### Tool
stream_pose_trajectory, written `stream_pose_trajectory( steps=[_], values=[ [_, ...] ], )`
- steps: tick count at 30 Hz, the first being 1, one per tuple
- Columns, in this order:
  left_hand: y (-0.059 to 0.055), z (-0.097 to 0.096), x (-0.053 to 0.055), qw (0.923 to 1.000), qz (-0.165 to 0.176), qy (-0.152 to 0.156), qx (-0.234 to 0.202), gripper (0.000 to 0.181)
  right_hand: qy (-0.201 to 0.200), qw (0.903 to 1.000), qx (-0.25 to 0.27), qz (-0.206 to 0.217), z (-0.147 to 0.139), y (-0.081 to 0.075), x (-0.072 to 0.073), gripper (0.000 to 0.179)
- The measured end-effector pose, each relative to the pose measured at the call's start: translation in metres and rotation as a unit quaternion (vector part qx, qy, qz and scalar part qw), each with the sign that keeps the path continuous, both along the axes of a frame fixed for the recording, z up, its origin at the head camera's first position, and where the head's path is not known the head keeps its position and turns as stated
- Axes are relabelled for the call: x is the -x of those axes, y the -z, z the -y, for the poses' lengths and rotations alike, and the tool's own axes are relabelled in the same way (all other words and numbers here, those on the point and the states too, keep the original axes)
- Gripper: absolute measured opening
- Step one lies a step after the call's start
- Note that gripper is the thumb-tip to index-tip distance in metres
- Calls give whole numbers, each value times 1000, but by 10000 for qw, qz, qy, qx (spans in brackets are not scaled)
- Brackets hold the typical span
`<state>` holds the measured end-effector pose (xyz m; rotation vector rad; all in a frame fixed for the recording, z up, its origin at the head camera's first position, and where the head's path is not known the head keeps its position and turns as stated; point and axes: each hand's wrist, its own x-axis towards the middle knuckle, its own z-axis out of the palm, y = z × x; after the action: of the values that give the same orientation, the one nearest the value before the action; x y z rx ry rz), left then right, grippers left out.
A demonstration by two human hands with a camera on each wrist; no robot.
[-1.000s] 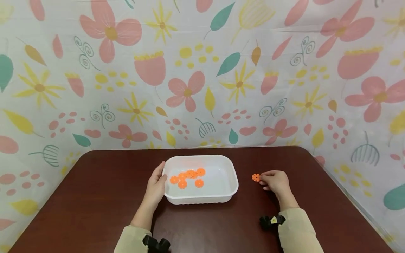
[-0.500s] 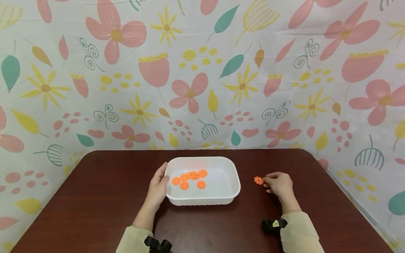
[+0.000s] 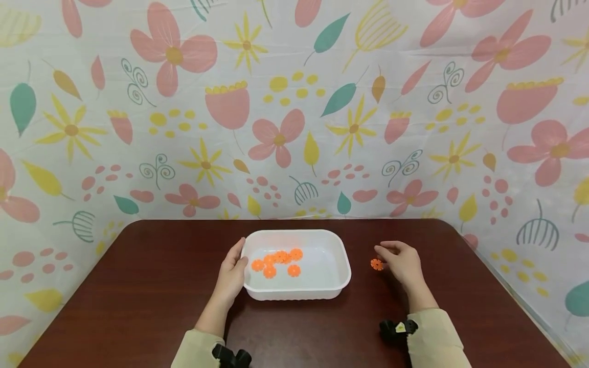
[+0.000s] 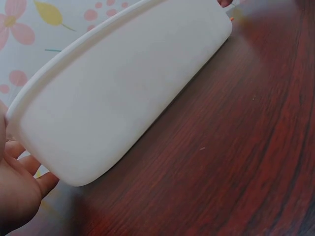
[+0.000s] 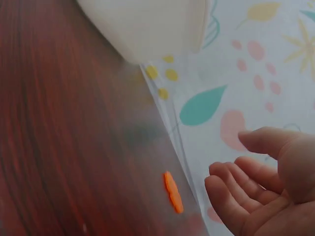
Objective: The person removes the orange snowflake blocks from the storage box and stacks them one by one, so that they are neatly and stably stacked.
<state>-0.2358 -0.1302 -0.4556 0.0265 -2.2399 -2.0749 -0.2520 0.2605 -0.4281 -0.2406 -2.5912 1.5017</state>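
A white plastic basin [image 3: 301, 295] stands on the table, several orange notched plastic discs lying mostly in its left half. My left hand [image 3: 231, 273] grips its left end, thumb at the rim; from the left wrist view this hand [image 4: 19, 184] wraps the basin's corner [image 4: 113, 93]. One more orange disc [image 3: 376, 264] lies on the table to the right of the basin. My right hand [image 3: 402, 263] is just beside and over it, holding nothing. In the right wrist view, thumb and fingers [image 5: 261, 140] are parted, and the disc [image 5: 173, 191] lies apart from them.
The dark brown wooden table [image 3: 152, 291] has rounded far corners. Behind it and along its right side hangs a flower-patterned cloth [image 3: 294, 102]. A black wrist camera [image 3: 398, 328] sits by the right sleeve, another [image 3: 231, 356] by the left.
My right hand has let go of the orange disc, which now lies on the table; its fingers have lifted and parted. The left hand keeps its grip on the basin. The head view shifted slightly.
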Motion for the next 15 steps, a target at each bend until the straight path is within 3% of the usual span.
stream_pose_trajectory(
  steps=[9, 15],
  values=[
    [-3, 0, -1, 10000, -77, 52, -23, 49, -331, 9971, 669, -140, 21, -11, 6, 48],
    [-2, 0, -2, 9999, -24, 126, -26, 50, -679, 9945, 768, -208, 35, -22, 5, 49]
  ],
)
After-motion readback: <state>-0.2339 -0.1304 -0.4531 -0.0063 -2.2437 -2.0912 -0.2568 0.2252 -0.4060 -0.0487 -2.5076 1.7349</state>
